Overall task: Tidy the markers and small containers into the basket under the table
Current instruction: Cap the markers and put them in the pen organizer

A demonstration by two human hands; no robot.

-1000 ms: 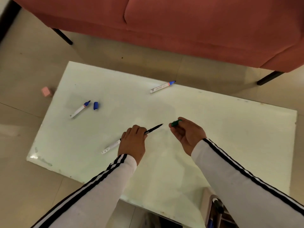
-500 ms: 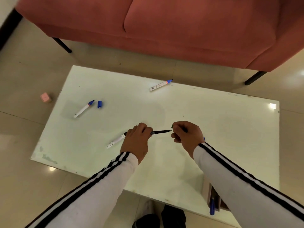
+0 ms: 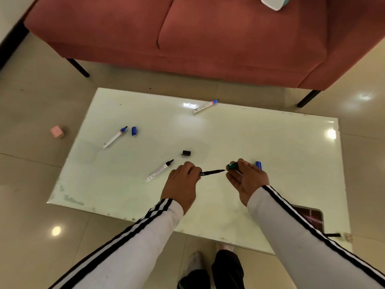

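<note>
Person leans over a glossy white rectangular tabletop (image 3: pixel 270 142), both sleeves white with black stripes. Left hand (image 3: pixel 183 184) is closed around a thin black pen-like marker (image 3: pixel 212 172), tip pointing toward the right hand (image 3: pixel 248 180), which pinches a small green cap (image 3: pixel 233 166) between thumb and fingers; cap and tip nearly meet, just apart, over the tabletop's near middle. A loose blue cap (image 3: pixel 258 165) lies on the tabletop right behind the right hand. A white marker with uncapped black tip (image 3: pixel 159 170) lies just left of the left hand, its black cap (image 3: pixel 186 152) near, further in. Toward the tabletop's left side, a white marker with bare blue tip (image 3: pixel 114 137) lies with a second blue cap (image 3: pixel 134 131) just beside it. Another blue-tipped white marker (image 3: pixel 205 106) rests at the tabletop's far edge. Through the near right corner a dark basket (image 3: pixel 310 217) shows underneath, contents unclear. A small pink cube (image 3: pixel 57 131) sits on the tile floor left of the tabletop; a red sofa (image 3: pixel 208 38) stands beyond it.
</note>
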